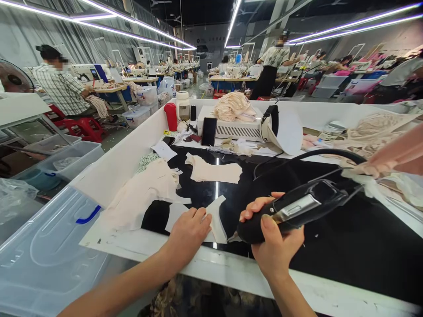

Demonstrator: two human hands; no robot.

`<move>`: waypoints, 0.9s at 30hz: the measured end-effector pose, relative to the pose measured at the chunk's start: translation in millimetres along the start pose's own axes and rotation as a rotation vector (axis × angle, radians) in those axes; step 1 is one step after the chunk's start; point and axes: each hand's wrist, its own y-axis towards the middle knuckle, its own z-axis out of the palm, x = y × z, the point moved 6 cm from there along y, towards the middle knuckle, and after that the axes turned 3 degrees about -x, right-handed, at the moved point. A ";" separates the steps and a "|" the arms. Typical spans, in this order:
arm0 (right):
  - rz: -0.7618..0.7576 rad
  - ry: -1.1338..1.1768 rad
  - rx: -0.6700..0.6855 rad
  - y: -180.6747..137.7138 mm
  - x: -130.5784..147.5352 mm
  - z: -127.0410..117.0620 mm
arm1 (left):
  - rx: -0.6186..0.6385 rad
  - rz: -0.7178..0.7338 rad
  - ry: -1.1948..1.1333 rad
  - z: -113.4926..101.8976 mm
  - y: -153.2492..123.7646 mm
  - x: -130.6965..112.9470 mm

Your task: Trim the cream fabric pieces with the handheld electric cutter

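My right hand (pixel 277 237) grips a black handheld electric cutter (pixel 297 209) with a silver side plate. Its thin metal tip points left, close to the right edge of a cut cream fabric piece (pixel 217 222). My left hand (pixel 190 233) lies palm down on that fabric, fingers close together and pressing it to the glossy black board (pixel 333 237). Part of the piece is hidden under my fingers. Farther back on the board rests another stack of cut fabric (pixel 214 171). A larger heap of cream pieces (pixel 142 193) spreads to the left of my left hand.
A black cord (pixel 317 152) arches behind the cutter. Along the back stand a phone (pixel 209 131), a red cup (pixel 171 116), a jar (pixel 183 105) and a white vented box (pixel 238 130) topped with fabric. A lidded plastic bin (pixel 59 255) is at left. Other people work at sewing tables beyond.
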 end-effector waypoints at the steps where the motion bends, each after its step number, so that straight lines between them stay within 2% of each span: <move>1: -0.001 0.002 0.006 -0.8 -1.0 0.3 | 0.002 0.000 0.000 0.0 0.1 -0.2; 9: -0.005 -0.032 0.039 -5.0 -6.5 -1.4 | 0.066 -0.045 0.043 -4.6 -2.6 -4.4; 14: -0.008 -0.031 0.053 -5.6 -6.6 -1.3 | 0.068 -0.113 0.102 -12.3 -9.4 -4.2; 16: -0.007 -0.031 0.056 -5.6 -6.5 -1.0 | 0.026 -0.104 0.104 -18.5 -10.1 -5.5; 18: -0.008 -0.034 0.060 -5.7 -6.3 -0.4 | -0.056 -0.034 0.053 -27.9 -9.2 -10.7; 20: -0.015 -0.030 0.062 -5.7 -5.7 -0.1 | -0.116 0.097 -0.066 -36.6 -7.8 -20.0; 23: -0.022 -0.015 0.065 -5.8 -5.3 -0.3 | -0.149 0.292 -0.257 -44.0 -7.1 -35.0; 27: -0.004 -0.018 0.074 -6.5 -6.8 -1.3 | -0.171 0.371 -0.330 -39.2 -6.7 -42.4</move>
